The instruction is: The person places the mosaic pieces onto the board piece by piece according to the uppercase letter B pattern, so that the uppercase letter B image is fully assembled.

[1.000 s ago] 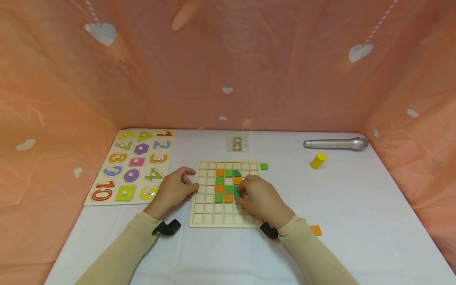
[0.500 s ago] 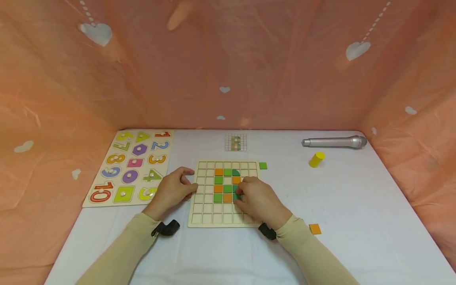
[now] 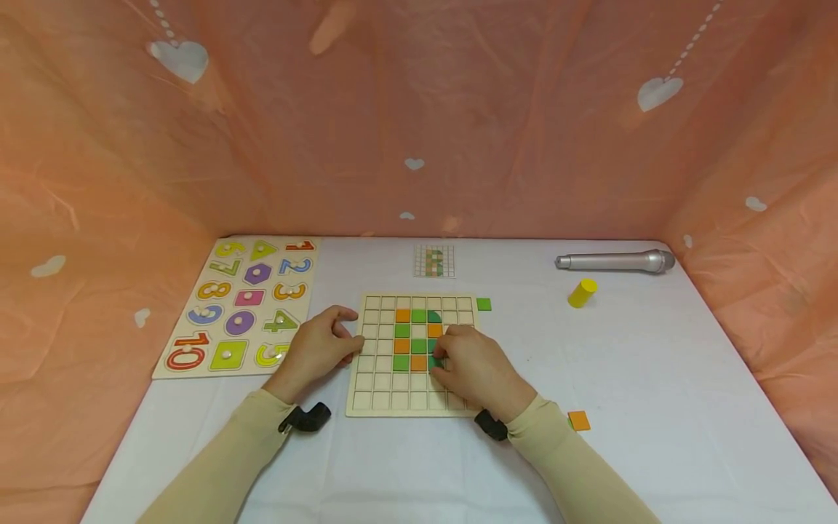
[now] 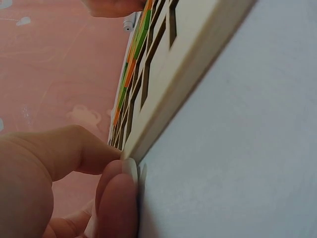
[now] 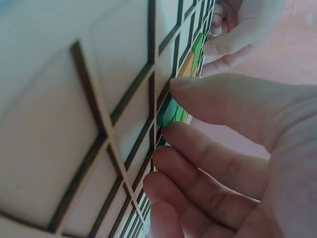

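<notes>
A wooden grid board (image 3: 382, 399) lies flat on the table, with orange and green square tiles (image 3: 419, 346) in its middle cells. My left hand (image 3: 319, 343) holds the board's left edge; in the left wrist view the thumb and curled fingertips meet at its rim (image 4: 163, 111). Over the board's right half, my right hand (image 3: 480, 366) pinches a dark green tile (image 5: 169, 113) between thumb and index finger, at the lower right of the tile block. Its exact shape is partly hidden by the fingers. A rounded dark green tile (image 3: 434, 317) sits at the block's top right.
Behind the board lies a small pattern card (image 3: 434, 261). A number-and-shape puzzle (image 3: 238, 306) is at left. A loose green tile (image 3: 484, 304) touches or nearly touches the board's right edge. Orange tile (image 3: 579, 420), yellow cylinder (image 3: 583, 293) and silver microphone (image 3: 615, 261) lie to the right.
My right hand has shifted very slightly left and down with the dark green tile, which now sits lower between the fingers. The left hand stays at the board's edge.
</notes>
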The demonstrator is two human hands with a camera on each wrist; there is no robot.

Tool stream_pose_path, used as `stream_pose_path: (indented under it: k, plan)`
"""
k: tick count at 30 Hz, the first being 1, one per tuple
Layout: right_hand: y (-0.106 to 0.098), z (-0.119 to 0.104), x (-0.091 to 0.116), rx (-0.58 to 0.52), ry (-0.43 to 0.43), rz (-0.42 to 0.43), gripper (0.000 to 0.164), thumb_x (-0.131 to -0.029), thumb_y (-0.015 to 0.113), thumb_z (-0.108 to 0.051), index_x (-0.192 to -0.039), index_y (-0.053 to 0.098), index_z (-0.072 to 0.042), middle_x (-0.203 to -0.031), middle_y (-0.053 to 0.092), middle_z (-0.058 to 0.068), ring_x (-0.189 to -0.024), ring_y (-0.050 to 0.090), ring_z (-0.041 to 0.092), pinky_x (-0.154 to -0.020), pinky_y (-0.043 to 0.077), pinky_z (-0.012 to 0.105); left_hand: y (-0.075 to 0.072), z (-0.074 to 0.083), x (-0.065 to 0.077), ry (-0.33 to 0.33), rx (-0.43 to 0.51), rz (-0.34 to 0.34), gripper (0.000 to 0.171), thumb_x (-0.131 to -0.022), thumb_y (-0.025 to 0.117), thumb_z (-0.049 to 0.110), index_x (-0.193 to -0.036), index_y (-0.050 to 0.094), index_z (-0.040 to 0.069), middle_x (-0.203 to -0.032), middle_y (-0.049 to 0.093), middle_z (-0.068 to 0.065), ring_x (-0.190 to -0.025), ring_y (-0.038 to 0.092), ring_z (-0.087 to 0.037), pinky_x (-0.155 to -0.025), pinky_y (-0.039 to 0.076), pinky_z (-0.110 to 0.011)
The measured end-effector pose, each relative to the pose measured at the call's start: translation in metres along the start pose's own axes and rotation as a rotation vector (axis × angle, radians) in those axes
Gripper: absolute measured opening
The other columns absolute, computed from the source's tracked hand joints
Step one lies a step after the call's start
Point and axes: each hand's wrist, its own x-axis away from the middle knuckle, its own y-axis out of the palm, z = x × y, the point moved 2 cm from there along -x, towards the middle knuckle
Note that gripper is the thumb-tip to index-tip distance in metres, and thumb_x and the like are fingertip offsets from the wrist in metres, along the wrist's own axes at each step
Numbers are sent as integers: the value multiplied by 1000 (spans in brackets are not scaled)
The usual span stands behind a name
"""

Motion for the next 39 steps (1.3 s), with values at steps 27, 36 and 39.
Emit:
stream_pose_path:
  k: [27,36,39]
  plan:
    - [-13,28,-3,-137,78,10,10,-86,74,-28,-89,74,-18,-85,62,-9,-79,55,9,-73,51,29,0,0,-1,1,26,-13,47,-85,74,27,-127,58,17,-82,66,-4,-63,65,-18,-65,53,-32]
    - [-38,90,-15,-146,238,0,19,-92,65,-27,-106,71,-17,-104,64,-5,-96,61,19,-92,52,40,-1,-1,1,0,8,12,46,-85,73,28,-127,58,19,-80,66,-3,-62,64,-18,-70,50,-32]
    - [-43,105,-19,-118,257,-17,24,-92,63,-26,-112,71,-14,-108,64,-2,-102,62,21,-97,51,43,1,-1,1,3,19,10,45,-84,74,26,-126,58,18,-80,66,-4,-62,65,-17,-67,51,-31]
